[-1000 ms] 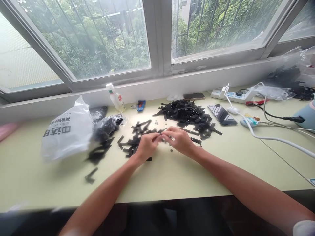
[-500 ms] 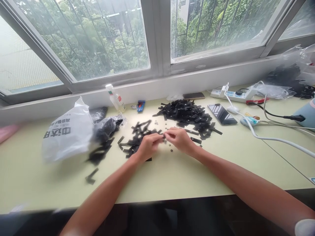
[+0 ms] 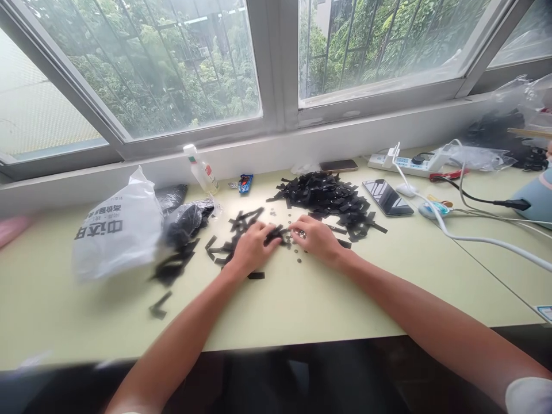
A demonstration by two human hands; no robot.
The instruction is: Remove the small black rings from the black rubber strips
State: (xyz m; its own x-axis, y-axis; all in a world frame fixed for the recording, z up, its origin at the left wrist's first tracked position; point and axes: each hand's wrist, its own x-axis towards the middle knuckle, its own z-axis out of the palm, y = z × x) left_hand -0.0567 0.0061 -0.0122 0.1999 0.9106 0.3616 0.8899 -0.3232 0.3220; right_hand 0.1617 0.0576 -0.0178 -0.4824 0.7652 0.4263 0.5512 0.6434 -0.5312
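My left hand (image 3: 253,248) rests on the near pile of black fabric strips (image 3: 241,227), thumb and fingers apart, with several strips showing between them. To its right, my right hand (image 3: 318,240) is low over the table, its thumb apart from the curled fingers. Small round pieces, like snap buttons (image 3: 299,260), lie scattered between and in front of the hands. A shiny round one shows at the gap of the right hand's fingers. Behind that hand is a larger heap of black strips (image 3: 323,195).
A white plastic bag (image 3: 121,230) and dark bagged items (image 3: 185,224) stand at left. Along the back are a clear bottle (image 3: 202,171) and a blue packet (image 3: 245,184). At right lie a phone (image 3: 388,198), a power strip (image 3: 403,164) and a white cable (image 3: 483,240).
My hands, pinched close together before, have moved apart. The left fingers have spread over the black strips; the right fingers have opened near the small round pieces.
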